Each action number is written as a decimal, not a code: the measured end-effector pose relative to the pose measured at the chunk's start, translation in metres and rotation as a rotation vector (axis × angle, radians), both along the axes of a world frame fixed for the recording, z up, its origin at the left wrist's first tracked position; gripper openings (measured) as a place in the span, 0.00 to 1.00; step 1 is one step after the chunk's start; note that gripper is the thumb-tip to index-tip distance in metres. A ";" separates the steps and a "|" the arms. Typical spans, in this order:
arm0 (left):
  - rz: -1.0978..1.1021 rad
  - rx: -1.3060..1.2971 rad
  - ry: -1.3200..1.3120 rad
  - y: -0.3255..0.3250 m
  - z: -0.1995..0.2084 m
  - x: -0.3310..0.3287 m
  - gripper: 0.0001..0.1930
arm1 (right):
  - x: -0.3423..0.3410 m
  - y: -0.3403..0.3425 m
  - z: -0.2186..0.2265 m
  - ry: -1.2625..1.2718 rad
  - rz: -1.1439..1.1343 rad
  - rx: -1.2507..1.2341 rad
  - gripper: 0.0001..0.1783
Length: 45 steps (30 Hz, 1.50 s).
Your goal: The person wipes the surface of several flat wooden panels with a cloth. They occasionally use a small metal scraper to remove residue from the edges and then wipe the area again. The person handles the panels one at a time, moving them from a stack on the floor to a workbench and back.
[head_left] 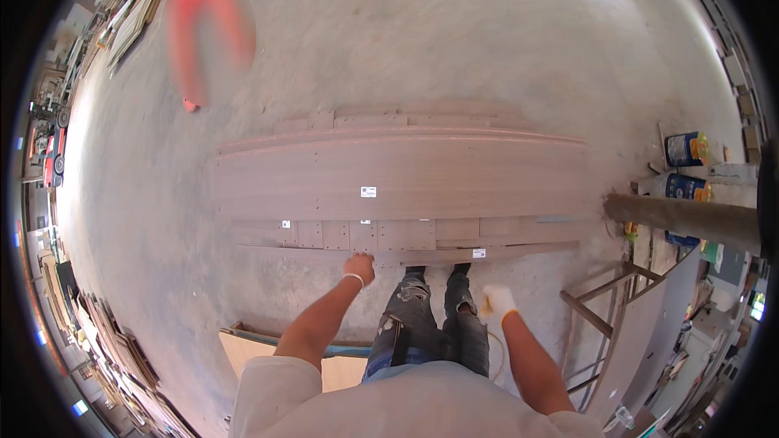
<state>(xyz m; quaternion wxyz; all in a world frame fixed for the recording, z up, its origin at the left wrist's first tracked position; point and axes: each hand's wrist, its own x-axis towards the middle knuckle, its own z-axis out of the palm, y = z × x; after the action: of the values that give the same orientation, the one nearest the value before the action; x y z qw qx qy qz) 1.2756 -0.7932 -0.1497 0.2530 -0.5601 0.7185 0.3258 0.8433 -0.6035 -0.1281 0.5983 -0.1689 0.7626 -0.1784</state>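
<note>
- Two hands show in the head view, both reaching down from the lower edge toward a stack of long brown boards [406, 174] lying flat on the concrete floor [454, 40].
- The left hand [359, 268] is at the near edge of the stack, on a narrow brown strip [422, 255] that lies along the front of the boards. Its fingers look curled over that edge, but it is too small to tell whether they grip it.
- The right hand [496, 302] wears a pale glove and hangs apart from the boards, over bare floor just right of the person's shoes. Its fingers seem loosely bent with nothing in them.
- The person's legs, in torn dark jeans [426, 320], stand between the two arms, with the toes touching the front strip.
- The boards lie across the middle of the picture, the widest one on top, with shorter pieces showing behind it and a row of small panels in front. Small white labels [368, 191] sit on the wide board and on the front pieces.
- A thick round post [682, 219] reaches in from the right, with blue and yellow tins [686, 148] near it.
- A slanted grey panel [649, 332] and a metal frame [596, 308] stand at the lower right.
- More sheet offcuts are stacked along the left rim.
- A blurred red curved shape [209, 32] sits at the upper left.
</note>
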 end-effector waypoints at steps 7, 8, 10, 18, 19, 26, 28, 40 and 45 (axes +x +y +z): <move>0.093 0.313 0.010 0.116 -0.010 0.002 0.17 | 0.035 0.194 0.067 -0.068 -0.516 0.478 0.11; 0.050 0.300 0.049 0.112 -0.019 -0.009 0.17 | 0.031 0.207 0.073 -0.063 -0.560 0.471 0.11; 0.021 0.196 0.164 0.108 -0.044 -0.023 0.16 | 0.024 0.223 0.083 -0.048 -0.614 0.468 0.10; 0.877 0.385 0.551 0.046 -0.202 0.039 0.14 | 0.056 0.205 0.042 -0.171 -0.710 0.260 0.08; 0.752 0.339 0.566 0.042 -0.208 0.055 0.15 | 0.066 0.208 0.037 -0.226 -0.737 0.242 0.08; 1.962 0.169 0.742 -0.060 -0.221 -0.030 0.33 | 0.102 0.233 0.007 -0.278 -0.694 0.399 0.08; 1.882 0.175 0.651 -0.098 -0.218 -0.054 0.33 | 0.109 0.241 -0.010 -0.263 -0.727 0.493 0.06; 1.839 0.014 0.525 -0.090 -0.238 -0.047 0.35 | 0.142 0.212 -0.009 -0.312 -0.802 0.474 0.06; 1.803 -0.031 0.515 -0.090 -0.241 -0.044 0.34 | 0.149 0.204 -0.007 -0.286 -0.810 0.521 0.06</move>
<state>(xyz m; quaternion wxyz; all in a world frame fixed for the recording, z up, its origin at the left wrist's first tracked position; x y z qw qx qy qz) 1.2313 -0.8831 -0.3911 -0.2694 -0.8193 0.0513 0.5035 0.9925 -0.3995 -0.1350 0.6019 0.3219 0.6964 -0.2217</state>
